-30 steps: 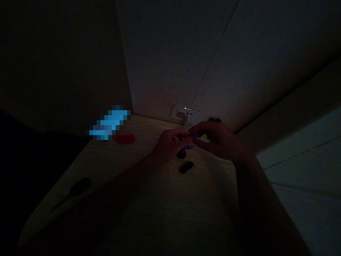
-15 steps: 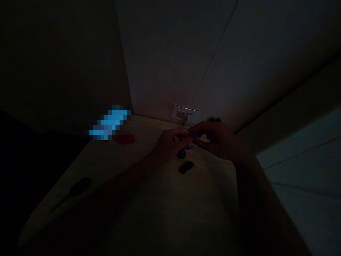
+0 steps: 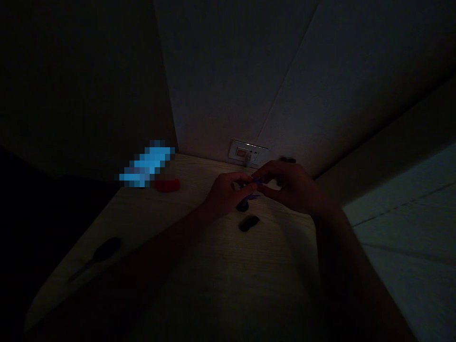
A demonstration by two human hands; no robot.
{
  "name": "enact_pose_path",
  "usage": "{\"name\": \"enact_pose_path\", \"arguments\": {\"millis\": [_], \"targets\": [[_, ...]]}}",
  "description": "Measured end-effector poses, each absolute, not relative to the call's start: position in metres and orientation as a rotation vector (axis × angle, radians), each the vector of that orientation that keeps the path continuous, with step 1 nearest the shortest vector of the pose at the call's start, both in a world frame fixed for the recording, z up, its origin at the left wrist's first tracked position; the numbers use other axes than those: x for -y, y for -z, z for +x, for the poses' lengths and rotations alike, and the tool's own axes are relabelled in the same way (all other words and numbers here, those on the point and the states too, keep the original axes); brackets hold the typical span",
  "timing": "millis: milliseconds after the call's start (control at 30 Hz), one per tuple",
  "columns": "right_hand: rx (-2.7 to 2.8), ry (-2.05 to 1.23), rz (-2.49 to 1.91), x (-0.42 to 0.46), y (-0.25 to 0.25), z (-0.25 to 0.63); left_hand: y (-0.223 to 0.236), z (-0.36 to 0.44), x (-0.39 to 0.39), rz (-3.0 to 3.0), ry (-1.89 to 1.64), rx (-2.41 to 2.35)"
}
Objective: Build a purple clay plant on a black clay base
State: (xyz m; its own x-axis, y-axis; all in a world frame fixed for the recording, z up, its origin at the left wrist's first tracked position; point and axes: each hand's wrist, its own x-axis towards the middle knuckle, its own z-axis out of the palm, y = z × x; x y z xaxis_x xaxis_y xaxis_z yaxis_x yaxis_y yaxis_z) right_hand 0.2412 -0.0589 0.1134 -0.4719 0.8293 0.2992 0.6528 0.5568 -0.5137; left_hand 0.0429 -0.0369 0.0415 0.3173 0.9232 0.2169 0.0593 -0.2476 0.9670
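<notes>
Your left grip (image 3: 228, 192) and right grip (image 3: 294, 187) were both pinched on a small purple object (image 3: 258, 181), its shape too dark to tell, just right of the frame's centre. Below it, a purple pointed strip (image 3: 254, 196) showed near a dark rounded piece (image 3: 242, 206) on the pale wood-grained surface (image 3: 221, 266); lower still lay a black oblong piece (image 3: 249, 223). You had a red curved object (image 3: 167, 185) at centre left.

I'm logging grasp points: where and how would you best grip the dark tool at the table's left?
Probably by the thick end of the dark tool, pinched across its width from above and the picture's left. It appears to lie flat on the table, tapering to a thin shaft; the left forearm shows on its right.
</notes>
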Motion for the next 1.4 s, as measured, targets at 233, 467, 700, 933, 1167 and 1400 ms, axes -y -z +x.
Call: {"name": "enact_pose_path", "arguments": {"millis": [233,467,700,933,1167,1400], "targets": [[2.265,-0.477,-1.2,0.0599,-0.1135,0.2401,-0.0405,0.0435,0.0361,1.576,-1.1,-0.908],[2.262,-0.466,-1.175,0.0599,-0.1148,0.239,-0.0383,0.0436,0.036,1.572,-1.095,-0.91],[2.294,-0.429,-1.182,0.0589,-0.1144,0.2418,-0.0382,0.0433,0.0354,1.598,-1.1,-0.912],[2.282,-0.435,-1.169,0.0592,-0.1157,0.24,-0.0398,0.0429,0.036,1.595,-1.1,-0.925],[2.247,-0.456,-1.184,0.0595,-0.1146,0.2393,-0.0377,0.0431,0.0348,1.591,-1.112,-0.906],[2.26,-0.439,-1.111,0.0578,-0.1147,0.2411,-0.0394,0.0431,0.0353,1.584,-1.109,-0.896]]}}
